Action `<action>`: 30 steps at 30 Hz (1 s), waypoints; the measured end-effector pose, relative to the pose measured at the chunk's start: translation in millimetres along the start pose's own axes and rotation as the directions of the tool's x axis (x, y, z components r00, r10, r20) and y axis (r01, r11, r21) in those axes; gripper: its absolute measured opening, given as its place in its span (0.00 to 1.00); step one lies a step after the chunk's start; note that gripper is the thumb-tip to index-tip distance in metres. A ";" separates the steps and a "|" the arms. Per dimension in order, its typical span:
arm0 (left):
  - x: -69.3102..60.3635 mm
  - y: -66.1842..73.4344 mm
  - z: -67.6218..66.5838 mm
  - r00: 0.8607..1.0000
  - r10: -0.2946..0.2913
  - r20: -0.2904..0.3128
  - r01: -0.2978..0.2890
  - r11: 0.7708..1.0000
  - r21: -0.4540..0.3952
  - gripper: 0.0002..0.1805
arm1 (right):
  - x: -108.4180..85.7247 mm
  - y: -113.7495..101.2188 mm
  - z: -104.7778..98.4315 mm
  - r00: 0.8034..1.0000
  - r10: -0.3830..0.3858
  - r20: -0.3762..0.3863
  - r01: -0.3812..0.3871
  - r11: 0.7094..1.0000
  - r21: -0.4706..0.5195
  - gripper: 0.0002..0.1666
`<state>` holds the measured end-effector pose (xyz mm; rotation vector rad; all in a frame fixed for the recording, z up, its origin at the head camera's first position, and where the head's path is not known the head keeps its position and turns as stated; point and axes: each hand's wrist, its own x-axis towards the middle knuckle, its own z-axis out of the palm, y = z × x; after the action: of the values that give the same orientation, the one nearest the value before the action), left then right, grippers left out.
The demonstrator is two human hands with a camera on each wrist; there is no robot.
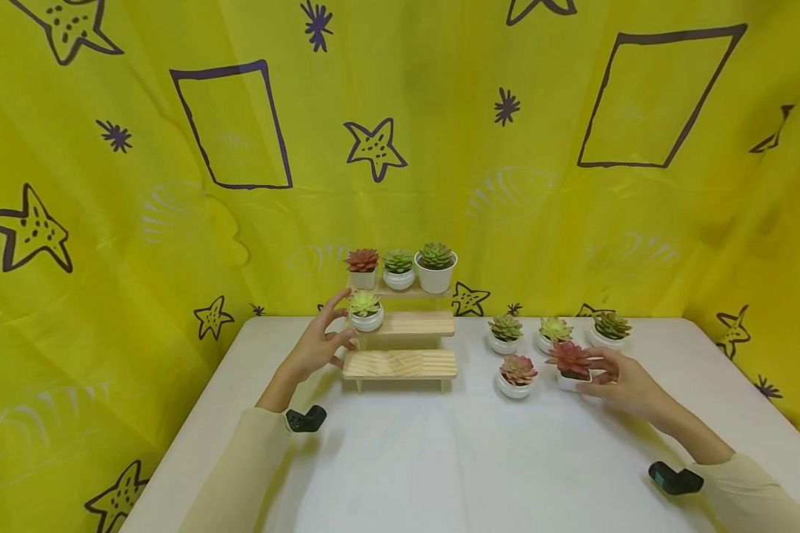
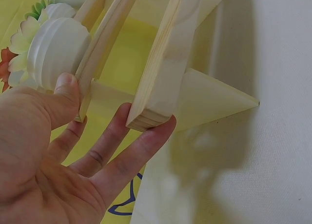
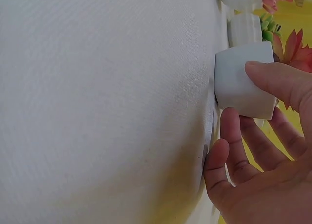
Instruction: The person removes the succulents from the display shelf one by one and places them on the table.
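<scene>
Wooden steps (image 1: 400,363) touch the spread left grip (image 1: 315,346) (right grip (image 1: 625,383) pinches a squarish pot (image 3: 241,82)).

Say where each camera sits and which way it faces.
Head: worn on the head, facing forward and down at the stand and table; left hand, right hand and sleeves show.
Left wrist: worn on that wrist, facing the stand's end; palm and fingers show.
Right wrist: worn on that wrist, facing the held pot; thumb and fingers show.
Shared: head and left wrist show the stand; head and right wrist show that pot.

Stand (image 1: 400,364) of smooth, grained wood
</scene>
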<state>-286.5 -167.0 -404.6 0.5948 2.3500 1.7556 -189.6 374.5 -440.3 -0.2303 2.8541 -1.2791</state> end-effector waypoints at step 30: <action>0.1 1.7 1.5 1.000 -0.016 -0.015 0.016 1.000 0.009 0.44 | -0.3 3.9 -2.4 0.998 -0.002 0.065 -0.001 0.999 0.048 0.42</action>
<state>-285.8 -165.2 -403.5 0.5642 2.3674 1.7489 -190.0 378.9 -441.5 -0.2667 2.7665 -1.3132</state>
